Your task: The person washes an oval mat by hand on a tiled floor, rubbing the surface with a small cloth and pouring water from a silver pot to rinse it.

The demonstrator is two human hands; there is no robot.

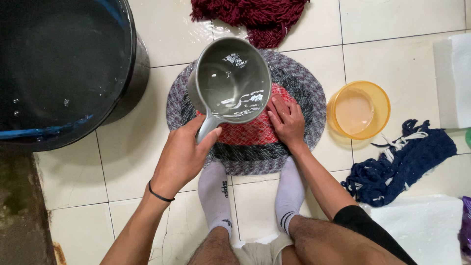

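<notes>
Right now my left hand (182,156) has its grip wrapped tight round the handle of a grey water scoop (230,81), held level over the round woven mat (304,93). The scoop is well filled, water glinting inside, none spilling that I can see. My right hand (287,120) lies flat on the mat's red middle, fingers spread, grip wide and holding nothing, just pressing the weave down, its fingertips at the scoop's rim.

The mat sits on the tiled floor (407,59) about mid-floor, just ahead of my feet in white socks (216,196), whose toes touch its near edge. It looks wet already: the weave is dark and there is a shine on the tiles round it, mostly toward the far edge. So I judge scooping done and wetting or rinsing partway; the water in the scoop is not yet poured, and I can't tell if any soap went on.

A big black tub (64,68) of water fills the far left corner, near the mat but apart from it. A maroon yarn piece (252,14) lies at the far edge, just beyond the mat. To the right sit an orange bowl (359,109) with a little liquid, just beside the mat, and a navy yarn piece (402,164) nearer me, apparently waiting. White cloth (454,81) lies at the right edge.
</notes>
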